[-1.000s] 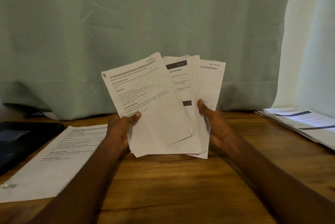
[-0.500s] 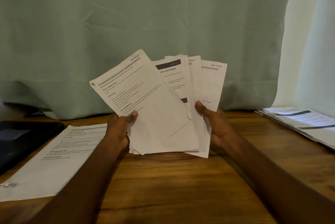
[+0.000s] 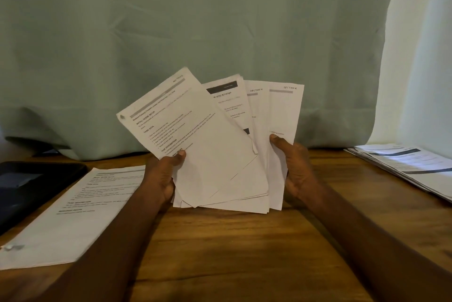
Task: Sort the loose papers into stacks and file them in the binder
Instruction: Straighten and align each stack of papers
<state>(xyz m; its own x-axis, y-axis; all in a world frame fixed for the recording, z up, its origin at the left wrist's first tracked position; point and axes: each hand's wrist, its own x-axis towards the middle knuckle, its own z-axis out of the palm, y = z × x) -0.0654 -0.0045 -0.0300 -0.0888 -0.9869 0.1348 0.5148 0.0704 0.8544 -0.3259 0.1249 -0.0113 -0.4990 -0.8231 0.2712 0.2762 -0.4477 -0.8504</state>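
Observation:
I hold a fan of several printed white sheets upright above the wooden table (image 3: 220,248). My left hand (image 3: 163,177) pinches the front sheet (image 3: 188,135), which tilts to the left, thumb on its face. My right hand (image 3: 296,167) grips the rest of the fanned papers (image 3: 281,116) at their right edge, thumb in front. The back sheets read "SECTION 4" and "SECTION 6" at the top. A dark binder (image 3: 29,186) lies flat at the left table edge.
A stack of printed sheets (image 3: 73,216) lies on the table left of my left arm, next to the binder. Another spread stack of papers (image 3: 411,167) lies at the right edge. A green curtain (image 3: 195,32) hangs behind the table.
The front sheet has swung further left and away from the other sheets, so the fan has widened. My right hand has stayed in place.

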